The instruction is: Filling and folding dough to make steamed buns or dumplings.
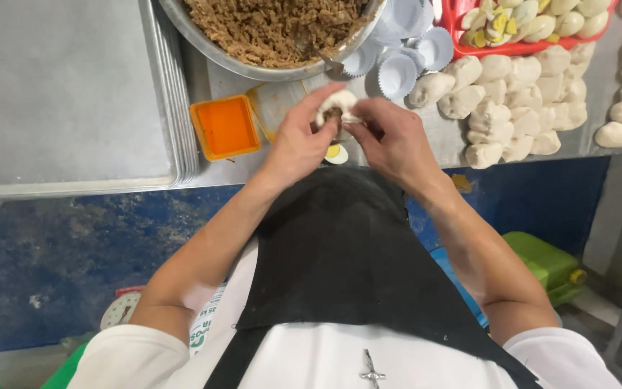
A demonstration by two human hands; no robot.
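Both hands, left (298, 137) and right (390, 138), pinching a dough piece (336, 108) shut over brown filling, seemingly half sealed. Beyond, orange container (225, 126), dough lumps (502, 101) unfilled, paper cups (404, 50) waiting, filling bowl (275, 29), halved eggs tray (527, 21).

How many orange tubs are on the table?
1. The orange tub sits on the metal table, left of the left hand, below the big bowl of brown filling. Others may lie out of view.
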